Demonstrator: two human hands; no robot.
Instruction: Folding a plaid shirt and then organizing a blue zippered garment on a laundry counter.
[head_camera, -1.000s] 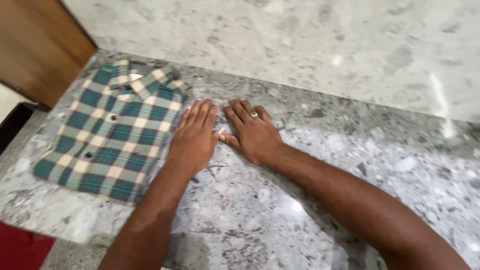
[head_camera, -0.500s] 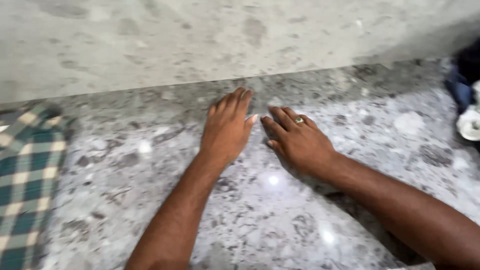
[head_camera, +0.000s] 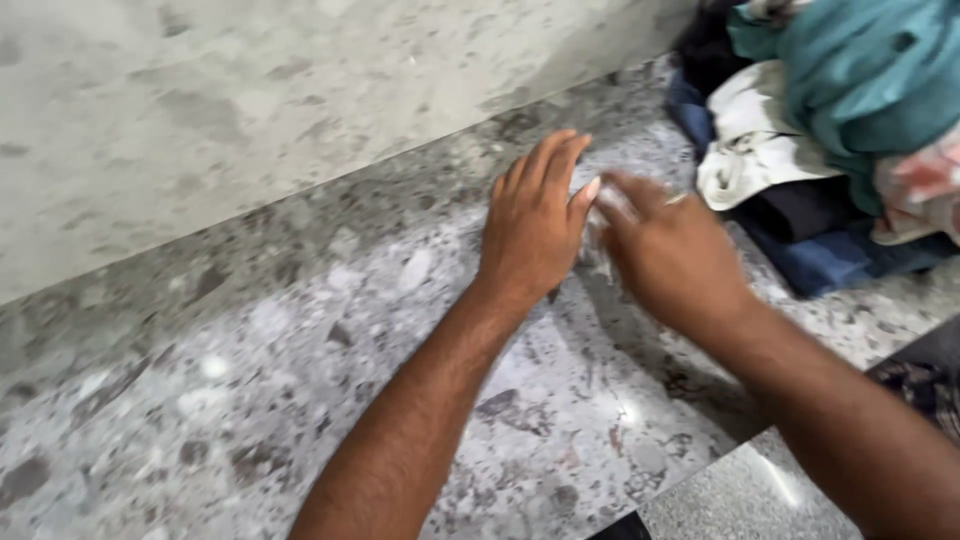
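My left hand (head_camera: 535, 225) lies flat on the grey speckled stone counter (head_camera: 250, 380), fingers together and stretched out, holding nothing. My right hand (head_camera: 665, 245) is beside it, blurred by motion, fingers spread just above the counter, a ring on one finger, and also holds nothing. The right hand is nearest to a pile of clothes (head_camera: 820, 140) at the upper right: a teal garment (head_camera: 860, 70) on top, a white one (head_camera: 755, 145) below, and dark blue cloth (head_camera: 830, 260) underneath.
A stone wall panel (head_camera: 250, 110) rises behind the counter. The counter's front edge runs across the lower right, with a darker floor (head_camera: 920, 385) beyond it.
The view has swung right: the folded green checked shirt has left the frame and the clothes pile has come in. Both hands have slid right along the counter toward the pile.
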